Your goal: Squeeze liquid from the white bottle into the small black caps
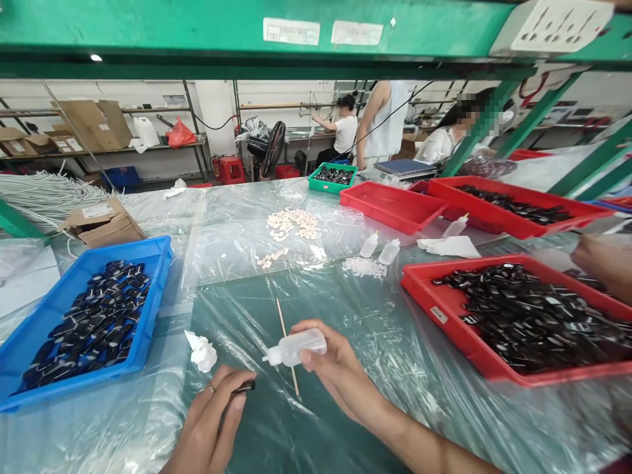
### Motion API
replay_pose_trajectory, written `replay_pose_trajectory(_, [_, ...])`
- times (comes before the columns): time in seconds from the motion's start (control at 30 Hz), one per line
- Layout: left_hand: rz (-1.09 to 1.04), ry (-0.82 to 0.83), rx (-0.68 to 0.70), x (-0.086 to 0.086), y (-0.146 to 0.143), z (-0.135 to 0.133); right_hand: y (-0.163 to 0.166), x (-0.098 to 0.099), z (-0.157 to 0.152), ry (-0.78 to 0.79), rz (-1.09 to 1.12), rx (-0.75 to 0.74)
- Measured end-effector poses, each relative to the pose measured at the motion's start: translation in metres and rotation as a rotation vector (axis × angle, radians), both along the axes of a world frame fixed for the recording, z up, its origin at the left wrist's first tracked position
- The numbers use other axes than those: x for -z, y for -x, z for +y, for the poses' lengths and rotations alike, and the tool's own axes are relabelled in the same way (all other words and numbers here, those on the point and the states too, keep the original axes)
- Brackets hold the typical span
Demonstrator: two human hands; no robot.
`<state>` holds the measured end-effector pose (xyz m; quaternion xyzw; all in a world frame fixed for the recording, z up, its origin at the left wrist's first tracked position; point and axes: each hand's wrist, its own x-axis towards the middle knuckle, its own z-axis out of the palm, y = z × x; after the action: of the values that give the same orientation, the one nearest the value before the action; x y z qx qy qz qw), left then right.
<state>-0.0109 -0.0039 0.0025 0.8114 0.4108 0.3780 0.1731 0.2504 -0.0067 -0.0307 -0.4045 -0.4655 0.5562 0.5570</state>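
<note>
My left hand [212,411], with a ring on one finger, pinches a small black part [245,387] near the front of the table. In my right hand [333,368] is a clear squeeze bottle [299,347], tilted on its side with its nozzle pointing left. The nozzle is apart from the black part. A thin wooden stick [282,319] lies on the table, partly hidden behind the bottle. Just beyond my left hand rests a crumpled white tissue [201,351].
A blue tray [165,276] of black parts stands left, a red tray [419,289] of similar parts right. Farther back are small beige pieces [293,224], white granules [364,266] and squeeze bottles [390,251]. Another person's hand [605,266] is at the right edge. A green beam [197,29] crosses above.
</note>
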Motion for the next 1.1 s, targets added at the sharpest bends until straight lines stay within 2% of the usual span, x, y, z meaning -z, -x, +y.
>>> replay_pose_trajectory(0.1, [-0.073, 0.023, 0.052, -0.004, -0.002, 0.001, 0.0, 0.0, 0.004, -0.001, 0.006, 0.018])
replay_pose_trajectory(0.37, [-0.152, 0.115, 0.056, -0.005, -0.005, 0.002, -0.002, -0.004, -0.003, 0.009, 0.03, -0.005])
replay_pose_trajectory(0.57, [-0.243, 0.17, -0.012, -0.002, -0.005, 0.005, -0.003, -0.006, -0.004, -0.002, 0.013, -0.034])
replay_pose_trajectory(0.9, [-0.189, 0.006, -0.15, -0.004, -0.011, 0.006, 0.005, -0.009, -0.004, -0.077, -0.052, -0.032])
replay_pose_trajectory(1.1, [-0.161, -0.042, -0.202, -0.003, -0.008, 0.007, 0.007, -0.012, -0.012, -0.209, -0.179, -0.013])
